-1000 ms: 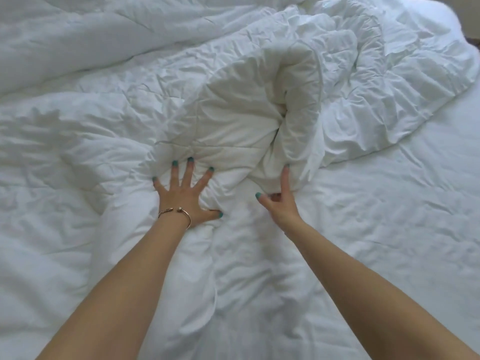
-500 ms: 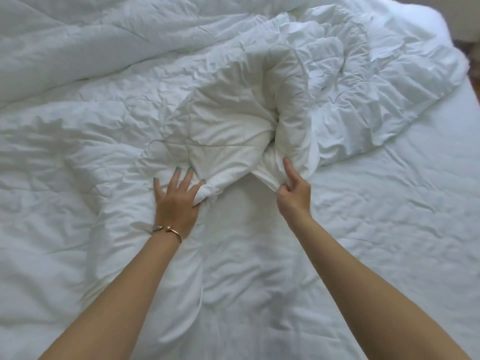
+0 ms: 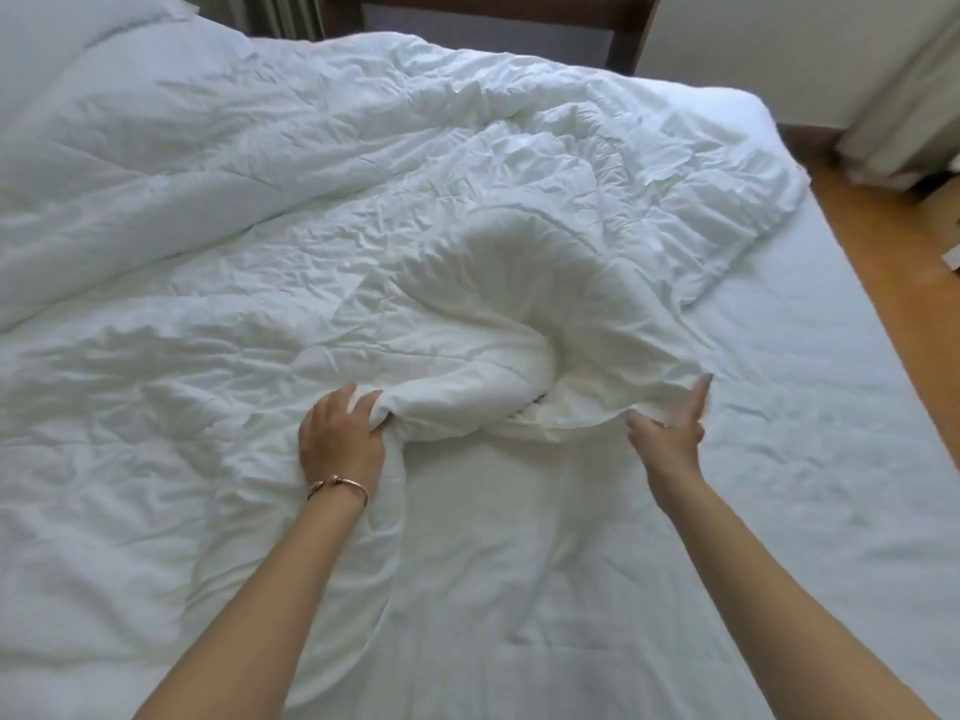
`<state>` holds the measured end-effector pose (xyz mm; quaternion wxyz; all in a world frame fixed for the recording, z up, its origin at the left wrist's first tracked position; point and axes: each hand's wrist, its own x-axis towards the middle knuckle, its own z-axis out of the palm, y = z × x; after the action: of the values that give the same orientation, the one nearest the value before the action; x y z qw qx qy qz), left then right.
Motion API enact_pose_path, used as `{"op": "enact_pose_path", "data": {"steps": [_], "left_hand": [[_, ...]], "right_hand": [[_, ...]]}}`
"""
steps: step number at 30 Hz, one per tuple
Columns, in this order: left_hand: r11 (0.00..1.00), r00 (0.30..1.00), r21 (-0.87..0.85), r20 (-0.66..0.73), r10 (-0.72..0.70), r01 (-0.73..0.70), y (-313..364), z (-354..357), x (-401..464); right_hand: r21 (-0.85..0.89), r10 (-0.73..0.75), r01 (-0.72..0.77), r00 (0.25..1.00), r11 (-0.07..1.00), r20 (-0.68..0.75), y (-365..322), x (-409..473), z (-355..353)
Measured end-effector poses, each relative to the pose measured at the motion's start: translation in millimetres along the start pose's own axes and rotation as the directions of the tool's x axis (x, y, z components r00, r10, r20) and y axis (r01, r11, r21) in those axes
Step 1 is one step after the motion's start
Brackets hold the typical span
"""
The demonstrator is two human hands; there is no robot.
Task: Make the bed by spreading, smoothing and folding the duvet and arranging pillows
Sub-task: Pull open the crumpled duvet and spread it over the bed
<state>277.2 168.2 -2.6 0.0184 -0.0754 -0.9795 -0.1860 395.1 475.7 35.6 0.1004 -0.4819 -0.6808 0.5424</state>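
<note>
Since the earlier frame, both hands have been drawn apart along the bunched duvet (image 3: 493,283) edge. In the head view, the left hand (image 3: 340,441) is clenched around a thick fold; the right hand (image 3: 670,431) appears to pinch the thin hem, though its fingertips are partly hidden. Spreading is in hand; next, the edge should be pulled outward over the wrinkled bed sheet (image 3: 779,459). Quilted, puffy, creased cotton is indicated.

Bedroom, home or hotel. Evidence: wide bed with white fitted sheet (image 3: 779,407), crumpled white quilted duvet (image 3: 311,210) across it, dark wooden headboard (image 3: 493,18) at the far end, orange-brown wooden floor (image 3: 893,283) on the right, pale curtain (image 3: 904,80) hanging in the corner, plain light wall (image 3: 753,39).
</note>
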Motion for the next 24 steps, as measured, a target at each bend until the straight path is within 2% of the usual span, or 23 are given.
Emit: {"op": "enact_pose_path", "data": {"steps": [2, 5, 7, 9, 11, 13, 14, 16, 18, 20, 24], "left_hand": [[1.000, 0.999, -0.027, -0.040, 0.014, -0.015, 5.5, 9.1, -3.6], [0.995, 0.976, -0.020, -0.194, 0.096, -0.102, 10.7, 13.2, -12.8], [0.956, 0.919, 0.037, -0.266, 0.290, -0.290, 11.0, 20.4, -23.6], [0.872, 0.834, 0.093, -0.258, 0.487, -0.480, 10.8, 31.3, -37.3], [0.814, 0.798, 0.229, -0.181, 0.574, -0.534, 3.4, 42.9, -49.1], [0.822, 0.866, 0.353, -0.061, 0.497, -0.447, -9.7, 52.1, -54.5], [0.832, 0.898, 0.381, -0.012, 0.441, -0.403, -15.5, 55.7, -55.3], [0.840, 0.913, 0.389, 0.005, 0.408, -0.377, -23.0, 62.3, -55.4], [0.851, 0.914, 0.361, 0.006, 0.406, -0.381, -24.4, 63.5, -52.1], [0.892, 0.938, 0.304, 0.013, 0.346, -0.334, -24.8, 61.4, -48.1], [0.964, 0.968, 0.121, 0.115, 0.223, -0.237, -24.1, 33.0, -46.0]], "right_hand": [[-0.041, 0.056, -0.052, 0.993, 0.998, 0.106, 23.0, -21.0, 24.6], [-0.099, 0.001, 0.024, 0.971, 0.995, 0.241, 52.0, -44.0, 64.0], [-0.143, -0.008, 0.058, 0.946, 0.988, 0.324, 63.0, -47.7, 90.5], [-0.150, -0.034, 0.094, 0.931, 0.984, 0.363, 68.9, -37.2, 115.4], [-0.070, -0.039, 0.065, 0.942, 0.995, 0.333, 70.5, -19.5, 135.3], [0.048, 0.042, -0.055, 0.971, 0.997, 0.235, 71.8, 3.2, 149.6], [0.161, 0.095, -0.120, 0.984, 0.980, 0.154, 70.9, 13.2, 154.5], [0.346, 0.164, -0.156, 0.986, 0.925, 0.008, 67.8, 24.7, 156.6], [0.280, 0.130, -0.100, 0.987, 0.955, -0.090, 67.1, 24.2, 152.0], [0.211, 0.072, -0.055, 0.995, 0.976, -0.071, 68.0, 8.1, 146.0], [0.195, -0.183, 0.164, 0.979, 0.967, 0.088, 76.1, -68.2, 107.5]]}}
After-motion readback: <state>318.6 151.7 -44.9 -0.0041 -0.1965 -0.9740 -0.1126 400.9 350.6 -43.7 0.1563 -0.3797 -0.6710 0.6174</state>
